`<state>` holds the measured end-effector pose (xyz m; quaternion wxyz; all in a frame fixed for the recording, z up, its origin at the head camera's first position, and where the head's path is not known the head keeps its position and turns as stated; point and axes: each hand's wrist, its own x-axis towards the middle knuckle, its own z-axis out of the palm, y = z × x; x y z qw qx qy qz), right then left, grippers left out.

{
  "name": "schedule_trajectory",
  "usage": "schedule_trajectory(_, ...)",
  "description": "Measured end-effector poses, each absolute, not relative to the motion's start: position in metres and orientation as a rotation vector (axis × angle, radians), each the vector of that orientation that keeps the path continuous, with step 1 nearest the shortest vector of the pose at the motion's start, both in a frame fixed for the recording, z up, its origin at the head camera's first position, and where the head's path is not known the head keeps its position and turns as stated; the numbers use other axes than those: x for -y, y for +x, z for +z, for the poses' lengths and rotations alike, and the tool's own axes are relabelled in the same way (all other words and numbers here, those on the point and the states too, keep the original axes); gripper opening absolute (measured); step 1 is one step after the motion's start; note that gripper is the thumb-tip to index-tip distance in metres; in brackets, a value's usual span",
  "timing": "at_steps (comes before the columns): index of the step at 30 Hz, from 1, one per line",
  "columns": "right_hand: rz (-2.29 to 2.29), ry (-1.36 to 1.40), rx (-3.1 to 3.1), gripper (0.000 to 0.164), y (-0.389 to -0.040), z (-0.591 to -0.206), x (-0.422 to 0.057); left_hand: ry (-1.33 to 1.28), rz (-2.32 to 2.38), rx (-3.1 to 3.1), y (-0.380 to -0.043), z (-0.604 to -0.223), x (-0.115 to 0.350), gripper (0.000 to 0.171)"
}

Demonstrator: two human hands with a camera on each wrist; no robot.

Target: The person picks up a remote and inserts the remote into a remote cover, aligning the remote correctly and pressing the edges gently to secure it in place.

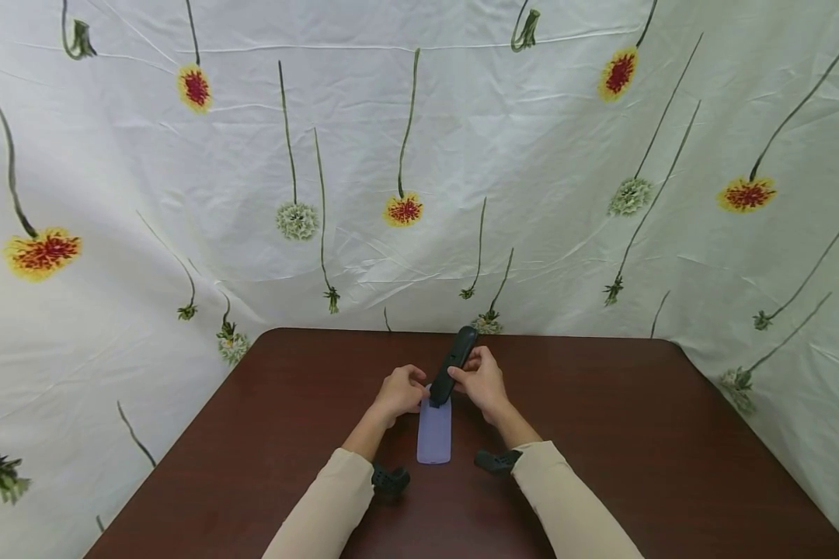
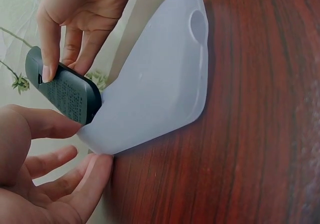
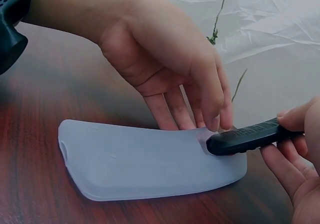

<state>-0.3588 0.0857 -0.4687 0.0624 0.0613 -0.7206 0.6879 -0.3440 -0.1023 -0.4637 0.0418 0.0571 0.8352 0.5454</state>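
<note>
A black remote control [image 1: 454,361] slants up over the far end of a pale lavender, translucent remote cover [image 1: 433,439] lying on the table. My right hand [image 1: 482,380] pinches the remote between thumb and fingers, its printed back showing in the left wrist view. The remote's lower end [image 3: 220,145] meets an opening in the cover; how deep it sits is hidden. At that same end, my left hand [image 1: 400,394] pinches the cover's edge, thumb and fingers on either side [image 2: 92,134]. The cover's near end has a round notch [image 2: 198,26].
The dark red-brown wooden table [image 1: 308,404] extends around both hands. Behind it hangs a white flower-print cloth [image 1: 363,140]. Black wrist straps [image 1: 390,479] sit by both beige sleeves [image 1: 325,512].
</note>
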Motion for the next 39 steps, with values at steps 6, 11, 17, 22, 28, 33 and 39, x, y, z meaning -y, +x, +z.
schedule_trajectory(6,2.062,0.138,2.162,0.035,-0.354,-0.471,-0.08,0.173,1.683,-2.545,-0.344,-0.464,0.103,0.032)
schedule_trajectory(11,2.046,0.109,2.129,0.034,-0.351,-0.478,-0.074,0.175,1.687,-2.552,-0.344,-0.464,0.103,0.031)
schedule_trajectory(17,2.088,0.091,2.083,0.035,-0.35,-0.486,-0.072,0.175,1.689,-2.546,-0.344,-0.464,0.104,0.031)
schedule_trajectory(22,2.155,0.138,2.051,0.037,-0.351,-0.489,-0.072,0.182,1.679,-2.565,-0.344,-0.464,0.105,0.031)
schedule_trajectory(28,2.246,0.201,2.033,0.039,-0.352,-0.491,-0.076,0.189,1.689,-2.559,-0.344,-0.465,0.106,0.032)
schedule_trajectory(33,2.306,0.19,2.04,0.039,-0.352,-0.492,-0.08,0.202,1.694,-2.556,-0.346,-0.466,0.107,0.032)
schedule_trajectory(39,2.299,0.221,2.091,0.035,-0.353,-0.493,-0.083,0.197,1.702,-2.542,-0.348,-0.467,0.107,0.034)
